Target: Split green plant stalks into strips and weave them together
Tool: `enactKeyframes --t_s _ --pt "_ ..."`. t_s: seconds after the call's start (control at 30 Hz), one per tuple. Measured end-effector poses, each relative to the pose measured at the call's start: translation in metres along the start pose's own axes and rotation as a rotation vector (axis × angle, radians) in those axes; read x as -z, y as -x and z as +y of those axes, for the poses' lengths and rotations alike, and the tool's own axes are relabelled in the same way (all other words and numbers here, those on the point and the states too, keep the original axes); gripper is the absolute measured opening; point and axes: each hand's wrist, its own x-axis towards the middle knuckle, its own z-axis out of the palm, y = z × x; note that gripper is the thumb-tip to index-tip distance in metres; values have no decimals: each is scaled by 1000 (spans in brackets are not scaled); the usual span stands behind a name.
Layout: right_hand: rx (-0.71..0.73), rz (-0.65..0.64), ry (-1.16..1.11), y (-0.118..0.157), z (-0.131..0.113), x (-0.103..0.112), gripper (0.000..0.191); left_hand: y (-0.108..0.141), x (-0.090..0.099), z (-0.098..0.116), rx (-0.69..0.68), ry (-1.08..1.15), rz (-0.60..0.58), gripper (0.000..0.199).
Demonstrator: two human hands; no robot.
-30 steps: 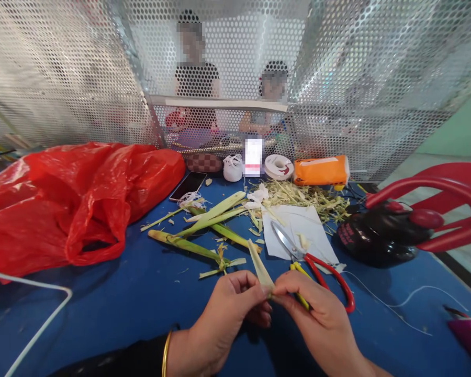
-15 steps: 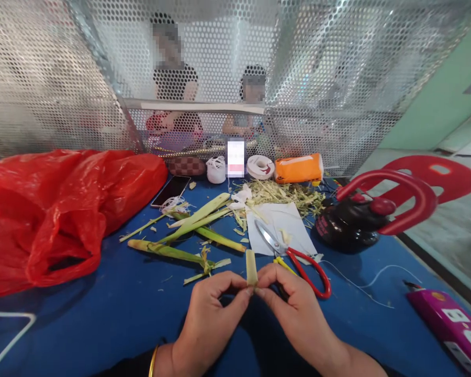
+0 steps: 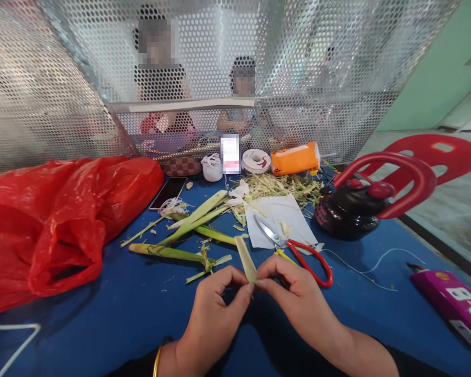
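Observation:
A short, pale green strip of leaf (image 3: 245, 257) stands up between my two hands, its lower end pinched by both. My left hand (image 3: 219, 309) grips it between thumb and forefinger from the left. From the right, my right hand (image 3: 300, 298) pinches the same lower end, with its thumb and forefinger meeting the left ones. Just beyond the right hand lie red-handled scissors (image 3: 304, 254), blades partly apart on a white paper sheet (image 3: 302, 222). Several green leaf stalks (image 3: 167, 252) lie beyond the left hand.
A red plastic bag (image 3: 74, 220) fills the left side. A heap of shredded leaf (image 3: 282, 187) lies behind the paper. On the right are a dark red-handled jug (image 3: 347, 217) and a purple box (image 3: 451, 298). Two people sit behind the perforated metal screen (image 3: 204, 57).
The leaf strip has tipped from nearly upright toward the left. Both hands keep their pinch, and the camera view has shifted slightly.

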Motion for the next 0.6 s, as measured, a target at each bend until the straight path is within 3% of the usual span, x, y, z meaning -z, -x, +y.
enactKeyframes --t_s 0.23,0.4,0.6 --pt "273 10 76 3 2 2 8 -3 -2 4 315 498 -68 21" --pt "281 12 128 3 3 3 11 -2 -3 5 448 645 -68 21" --pt "240 -25 145 3 3 4 11 -3 -3 3 448 635 -48 23"
